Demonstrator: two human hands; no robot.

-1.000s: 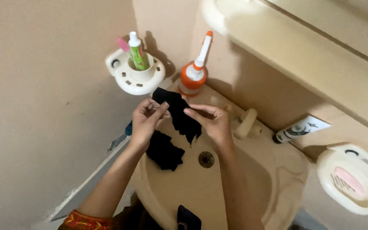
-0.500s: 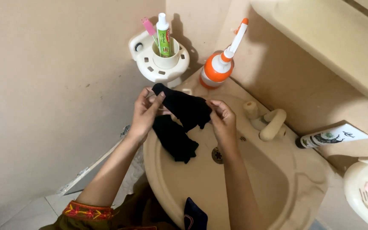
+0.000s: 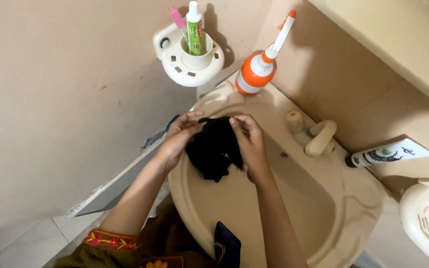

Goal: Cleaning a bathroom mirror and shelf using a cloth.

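Head view: left hand [image 3: 180,136] and right hand [image 3: 248,141] both clamped on a bunched black fabric cloth [image 3: 213,148], held over the beige ceramic basin [image 3: 294,218]. Beige tap [image 3: 319,138] at 3 o'clock of the cloth. Orange-and-white plastic squeeze bottle [image 3: 255,74] at 1 o'clock. White wall-mounted toothbrush holder [image 3: 187,62] at 11 o'clock.

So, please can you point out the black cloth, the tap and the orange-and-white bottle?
black cloth [image 3: 213,149], head view, on its bunched middle.
tap [image 3: 320,137], head view, on the spout.
orange-and-white bottle [image 3: 254,75], head view, on the round body.
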